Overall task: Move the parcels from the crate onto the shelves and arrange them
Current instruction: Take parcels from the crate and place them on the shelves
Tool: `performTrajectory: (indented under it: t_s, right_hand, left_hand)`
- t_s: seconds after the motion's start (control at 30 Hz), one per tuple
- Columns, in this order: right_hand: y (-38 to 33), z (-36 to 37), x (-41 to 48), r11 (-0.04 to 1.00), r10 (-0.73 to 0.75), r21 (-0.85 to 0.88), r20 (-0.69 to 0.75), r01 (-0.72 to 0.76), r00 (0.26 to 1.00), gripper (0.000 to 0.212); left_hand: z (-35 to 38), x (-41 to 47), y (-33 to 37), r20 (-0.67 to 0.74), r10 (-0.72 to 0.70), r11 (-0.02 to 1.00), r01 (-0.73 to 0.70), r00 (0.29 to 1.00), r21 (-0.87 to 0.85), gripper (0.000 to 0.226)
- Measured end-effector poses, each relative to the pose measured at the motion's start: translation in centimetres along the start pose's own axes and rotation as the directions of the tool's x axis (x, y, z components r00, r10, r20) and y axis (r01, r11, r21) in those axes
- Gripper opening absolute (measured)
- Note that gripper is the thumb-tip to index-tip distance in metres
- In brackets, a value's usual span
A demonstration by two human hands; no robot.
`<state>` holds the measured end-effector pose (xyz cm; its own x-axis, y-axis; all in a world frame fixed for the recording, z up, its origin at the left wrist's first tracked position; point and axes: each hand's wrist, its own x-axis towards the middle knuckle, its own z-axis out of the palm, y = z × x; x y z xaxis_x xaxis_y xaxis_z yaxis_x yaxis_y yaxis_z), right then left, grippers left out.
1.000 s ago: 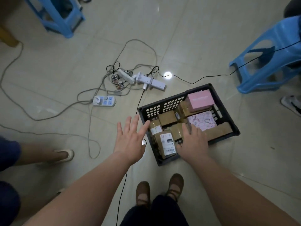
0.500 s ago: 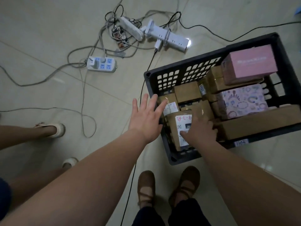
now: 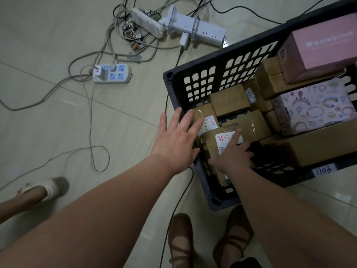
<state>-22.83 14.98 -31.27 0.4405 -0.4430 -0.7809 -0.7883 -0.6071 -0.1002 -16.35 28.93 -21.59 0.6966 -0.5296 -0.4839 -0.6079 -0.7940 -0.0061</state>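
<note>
Right of a power strip (image 3: 112, 74) on the floor (image 3: 48, 122), the left hand (image 3: 177, 140) reaches flat, fingers spread, over the crate (image 3: 170, 78) rim, while the right hand (image 3: 232, 158) grips a labelled parcel (image 3: 209, 146) standing in the crate's near-left corner.

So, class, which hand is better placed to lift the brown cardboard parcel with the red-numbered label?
Right: the right hand grips that brown cardboard parcel inside the black plastic crate; the left hand is open over the rim.
</note>
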Motion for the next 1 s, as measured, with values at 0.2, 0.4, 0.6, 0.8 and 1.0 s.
performTrajectory:
  t_s: [0.2, 0.4, 0.6, 0.8, 1.0]
  right_hand:
    - [-0.2, -4.0, -2.4, 0.995, -0.086, 0.034, -0.086, 0.090, 0.993, 0.141]
    - [-0.3, -13.3, -8.6, 0.952, -0.305, -0.051, -0.204, 0.301, 0.930, 0.141]
    - [1.2, -22.1, -18.0, 0.890, -0.455, -0.090, -0.253, 0.447, 0.854, 0.141]
    - [3.4, -30.6, -26.7, 0.802, -0.597, -0.180, -0.224, 0.569, 0.770, 0.139]
    - [6.8, -37.4, -33.7, 0.758, -0.649, -0.161, -0.272, 0.632, 0.710, 0.128]
  left_hand:
    - [-2.5, -1.3, 0.6, 0.003, 0.012, 1.000, -0.012, 1.000, -0.008, 0.078]
    - [-10.3, -2.4, 2.8, -0.067, -0.030, 0.974, 0.014, 0.997, -0.226, 0.078]
    - [-21.1, -4.0, 5.3, 0.007, -0.176, 0.643, 0.120, 0.984, -0.757, 0.086]
    - [-30.1, -7.0, 7.7, 0.109, -0.187, 0.228, 0.151, 0.976, -0.962, 0.105]
    - [-35.8, -11.0, 10.9, 0.196, -0.151, -0.194, 0.166, 0.969, -0.967, 0.077]
